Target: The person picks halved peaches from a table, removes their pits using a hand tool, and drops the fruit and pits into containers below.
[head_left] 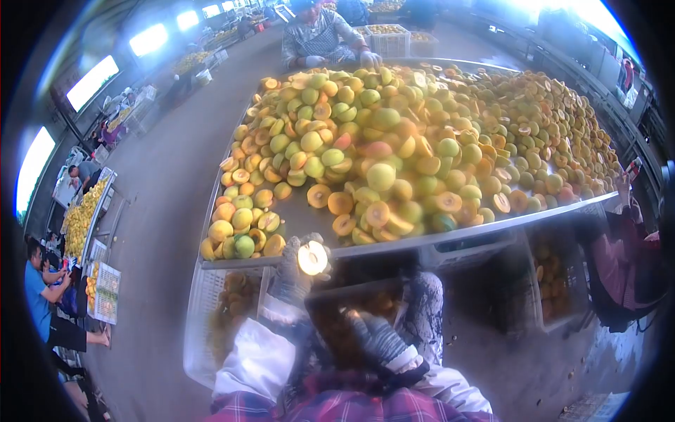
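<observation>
At lower centre, the left hand [290, 273] grasps a halved fruit [313, 258] by the near edge of the table [304, 214]; handling this piece seems the current step, next calling for release. Whether the right hand [380, 340], below, grasps anything, I cannot tell.

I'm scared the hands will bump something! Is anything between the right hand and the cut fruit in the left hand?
No, nothing visible stands between the right hand and the cut fruit. The left hand holds it near the table.

blur softens the right hand [383, 343], and the top edge crops the co-worker [315, 43] opposite.
</observation>
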A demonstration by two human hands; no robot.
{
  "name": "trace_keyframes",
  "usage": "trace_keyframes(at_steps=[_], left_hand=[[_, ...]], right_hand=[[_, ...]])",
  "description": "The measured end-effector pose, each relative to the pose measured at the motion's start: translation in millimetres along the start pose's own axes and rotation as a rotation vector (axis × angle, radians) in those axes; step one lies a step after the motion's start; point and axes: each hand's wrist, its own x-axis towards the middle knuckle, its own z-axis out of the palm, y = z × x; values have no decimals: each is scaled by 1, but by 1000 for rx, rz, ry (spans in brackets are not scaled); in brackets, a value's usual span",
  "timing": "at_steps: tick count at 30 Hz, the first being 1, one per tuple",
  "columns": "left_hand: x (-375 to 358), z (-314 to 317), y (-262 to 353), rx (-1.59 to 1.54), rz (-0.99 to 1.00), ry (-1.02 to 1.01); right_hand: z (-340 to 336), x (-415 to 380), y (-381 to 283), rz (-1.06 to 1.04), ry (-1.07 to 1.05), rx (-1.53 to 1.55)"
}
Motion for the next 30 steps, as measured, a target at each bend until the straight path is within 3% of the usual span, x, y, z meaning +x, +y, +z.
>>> trace_keyframes(at_steps=[1, 3, 4, 6, 7, 8, 10, 11, 13, 14, 16, 17, 19, 20, 22, 23, 25, 26, 28, 30], left_hand=[[-12, 8, 0, -73, -68, 11], [-34, 19, -24, 297, 242, 198], [-38, 22, -34, 415, 413, 263], [-57, 36, -30, 339, 364, 261], [-65, 44, -28, 266, 326, 269], [-61, 44, -44, 264, 319, 264], [-52, 47, -75, 854, 1231, 497], [-58, 45, -72, 850, 1229, 490], [-80, 59, -43, 773, 558, 373], [-77, 62, -50, 773, 555, 369], [-69, 75, -63, 766, 743, 572], [-74, 79, -55, 769, 741, 569], [-92, 105, -20, 665, 464, 588], [-82, 97, -41, 669, 461, 584], [-54, 73, -99, 1144, 596, 1145], [-54, 74, -97, 1148, 597, 1137], [-54, 78, -91, 339, 448, 983], [-56, 82, -91, 344, 440, 981], [-59, 90, -92, 264, 479, 1061], [-53, 82, -90, 218, 398, 1044]], right_hand=[[0, -2, -9, 8, -2, 1], [4, -4, -23, -170, 20, 416], [4, -1, -27, -160, 29, 417], [7, 8, -29, -311, 93, -190], [13, 12, -23, -546, 223, -268], [15, 11, -21, -539, 228, -270], [14, 11, -24, -368, 116, -241], [19, 13, -17, -364, 121, -242], [30, 18, -2, -580, 210, -543], [31, 16, -1, -576, 213, -543], [24, 9, -24, -85, 19, 286], [19, 6, -32, -84, 22, 290], [12, 2, -40, -28, 21, 293], [13, 3, -35, -26, 24, 296], [20, 10, -17, 124, 18, 261], [26, 12, -7, 125, 25, 265], [31, 10, -4, -197, 202, 184], [29, 6, -2, -190, 206, 187], [4, -9, -41, 85, 0, 298], [6, -5, -27, 35, -19, 187]])
